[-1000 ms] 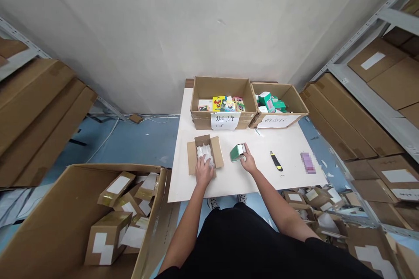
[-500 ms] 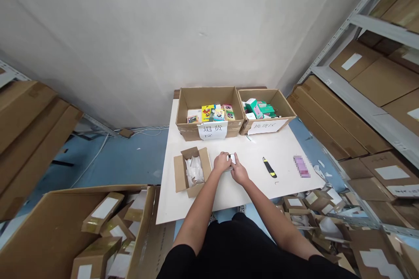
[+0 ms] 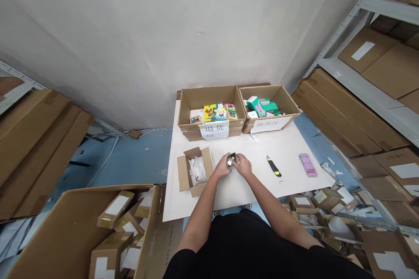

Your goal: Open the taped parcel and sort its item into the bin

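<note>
Both hands meet over the middle of the white table. My left hand and my right hand are closed together round a small product box, whose open end shows something silvery inside. Just left of my left hand stands a small open cardboard parcel stuffed with white packing paper.
Two labelled open cartons stand at the table's back: one with colourful packs, one with green boxes. A yellow-black utility knife and a pink item lie to the right. A big carton of taped parcels stands on the floor left; shelving right.
My left hand left the open parcel and joined my right hand on the small green box; both lifted and turned it so its open end faces up.
</note>
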Available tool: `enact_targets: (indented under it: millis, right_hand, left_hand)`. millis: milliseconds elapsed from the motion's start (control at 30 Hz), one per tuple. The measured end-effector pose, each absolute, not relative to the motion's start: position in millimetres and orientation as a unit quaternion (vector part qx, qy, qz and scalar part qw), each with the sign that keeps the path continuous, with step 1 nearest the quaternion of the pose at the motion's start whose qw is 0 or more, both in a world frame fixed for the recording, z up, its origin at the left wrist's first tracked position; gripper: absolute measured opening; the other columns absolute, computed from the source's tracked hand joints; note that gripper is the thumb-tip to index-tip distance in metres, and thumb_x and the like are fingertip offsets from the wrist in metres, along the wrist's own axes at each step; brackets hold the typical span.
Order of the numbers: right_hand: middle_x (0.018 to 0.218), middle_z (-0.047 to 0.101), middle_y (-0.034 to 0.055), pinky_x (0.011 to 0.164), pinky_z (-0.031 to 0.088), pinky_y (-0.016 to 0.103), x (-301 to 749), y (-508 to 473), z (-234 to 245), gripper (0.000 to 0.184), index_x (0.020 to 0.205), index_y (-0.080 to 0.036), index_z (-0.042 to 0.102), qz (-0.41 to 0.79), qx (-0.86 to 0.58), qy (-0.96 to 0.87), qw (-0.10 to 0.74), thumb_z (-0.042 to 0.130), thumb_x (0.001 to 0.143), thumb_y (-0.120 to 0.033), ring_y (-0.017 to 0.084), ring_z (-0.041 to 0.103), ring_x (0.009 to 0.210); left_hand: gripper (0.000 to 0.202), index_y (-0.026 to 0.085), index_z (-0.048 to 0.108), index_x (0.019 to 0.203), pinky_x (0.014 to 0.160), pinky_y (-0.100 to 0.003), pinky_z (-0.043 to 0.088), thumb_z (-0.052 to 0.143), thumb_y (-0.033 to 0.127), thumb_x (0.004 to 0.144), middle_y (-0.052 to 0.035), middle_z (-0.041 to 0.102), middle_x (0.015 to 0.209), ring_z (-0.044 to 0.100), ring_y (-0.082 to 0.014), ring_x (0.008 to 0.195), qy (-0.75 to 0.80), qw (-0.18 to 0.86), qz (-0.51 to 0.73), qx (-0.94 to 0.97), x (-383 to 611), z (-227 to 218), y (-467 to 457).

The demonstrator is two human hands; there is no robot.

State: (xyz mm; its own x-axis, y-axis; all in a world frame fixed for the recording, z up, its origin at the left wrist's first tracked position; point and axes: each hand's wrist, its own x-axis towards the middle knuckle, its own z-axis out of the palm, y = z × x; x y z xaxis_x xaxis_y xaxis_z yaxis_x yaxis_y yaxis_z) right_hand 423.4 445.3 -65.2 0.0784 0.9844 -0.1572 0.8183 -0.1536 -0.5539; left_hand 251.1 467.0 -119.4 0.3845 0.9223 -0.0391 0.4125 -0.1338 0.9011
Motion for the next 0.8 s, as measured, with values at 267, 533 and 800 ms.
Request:
enact_targets:
  millis: [267,533,800]
  right_hand:
    - [0.168,0.035,0.0079,0.102,0.048,0.041,403.5,468.2,-49.3,0.037,0.115,-0.026,0.072,0.206,-0.722,-0.655,0.085,0.075,0.079,-0.018,0.035,0.033,0.151]
    - [0.149,0.061,0.0075,0.102,0.048,0.032,402.5,472.2,-44.3,0.031,0.104,-0.023,0.080,0.192,-0.685,-0.702,0.043,0.054,0.091,-0.010,0.025,0.058,0.130]
    - [0.163,0.045,0.0149,0.104,0.051,0.040,416.0,464.7,-54.5,0.035,0.121,-0.022,0.078,0.200,-0.727,-0.657,-0.005,0.066,0.088,-0.027,0.033,0.050,0.143]
  left_hand:
    - [0.084,0.022,0.053,0.145,0.116,-0.047,0.045,0.079,0.009,0.065,-0.0124,0.062,0.143,0.059,-0.0301,0.133,0.500,0.439,0.292,0.687,259.8,-123.3,465.0]
    - [0.081,0.023,0.055,0.142,0.110,-0.045,0.049,0.080,0.011,0.066,-0.0105,0.066,0.136,0.063,-0.0286,0.125,0.519,0.424,0.303,0.678,264.5,-131.2,467.5]
    - [0.083,0.024,0.056,0.142,0.112,-0.043,0.048,0.077,0.007,0.063,-0.0085,0.065,0.138,0.062,-0.0277,0.127,0.528,0.409,0.298,0.682,263.9,-135.0,467.5]
